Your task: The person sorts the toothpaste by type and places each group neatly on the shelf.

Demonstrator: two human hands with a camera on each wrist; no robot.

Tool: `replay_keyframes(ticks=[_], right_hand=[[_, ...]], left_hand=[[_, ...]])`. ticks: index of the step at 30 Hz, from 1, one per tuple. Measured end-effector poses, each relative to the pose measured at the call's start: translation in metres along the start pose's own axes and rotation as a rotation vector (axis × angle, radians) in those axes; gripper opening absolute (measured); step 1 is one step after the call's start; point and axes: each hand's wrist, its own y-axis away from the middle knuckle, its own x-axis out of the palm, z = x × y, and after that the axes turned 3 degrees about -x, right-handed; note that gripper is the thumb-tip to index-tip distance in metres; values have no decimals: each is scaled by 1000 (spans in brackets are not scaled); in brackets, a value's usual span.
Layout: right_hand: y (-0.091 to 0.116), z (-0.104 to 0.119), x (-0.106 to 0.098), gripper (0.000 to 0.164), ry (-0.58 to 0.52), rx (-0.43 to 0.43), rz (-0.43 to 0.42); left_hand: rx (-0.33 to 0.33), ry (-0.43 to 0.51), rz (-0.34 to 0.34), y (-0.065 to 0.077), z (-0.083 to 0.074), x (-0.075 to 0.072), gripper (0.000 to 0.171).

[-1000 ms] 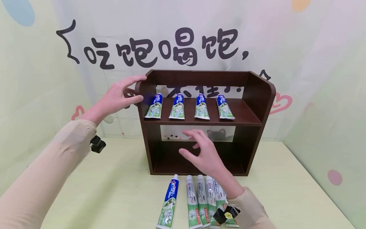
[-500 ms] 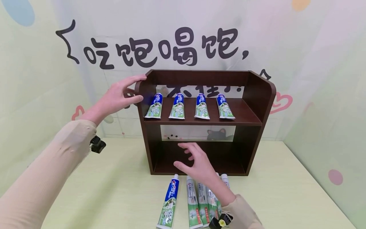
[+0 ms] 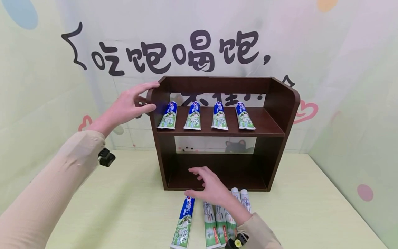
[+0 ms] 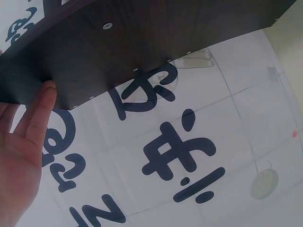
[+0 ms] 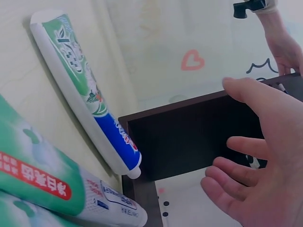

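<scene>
My left hand [image 3: 130, 103] rests on the upper left side of a dark brown two-tier shelf [image 3: 269, 121]. In the left wrist view, its fingers [image 4: 46, 97] touch the outside of the side panel. My right hand [image 3: 212, 186] hovers in front of the lower tier, thumb and fingers spread apart, holding nothing. A blue-and-green toothpaste tube [image 3: 183, 223] lies on the table below it, and the thumb covers its cap in the head view. White-and-green toothpaste tubes [image 3: 212, 226] lie to its right, partly hidden by my right wrist. Several blue-and-green toothpaste tubes [image 3: 193, 117] lie in a row on the upper tier.
The shelf stands on a pale table [image 3: 314, 207] near the back. Behind it hangs a light wall cloth [image 3: 124, 20] with large black characters. Similar cloth closes off both sides. A small black camera sits on each wrist.
My right hand has moved down and slightly left, from in front of the lower tier's back opening to above the blue-and-green tube's cap. My left hand and the shelf have not moved.
</scene>
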Motion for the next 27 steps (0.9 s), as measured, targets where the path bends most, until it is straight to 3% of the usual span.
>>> replay_keyframes(ticks=[9, 21, 27], right_hand=[[-1, -10, 7, 70, 28, 14, 172], [-8, -16, 14, 65, 128, 6, 256], [-11, -18, 19, 63, 181, 44, 294]], left_hand=[[1, 1, -4, 0, 0, 0, 61], [-4, 14, 1, 0, 0, 0, 61], [-5, 24, -1, 0, 0, 1, 62]])
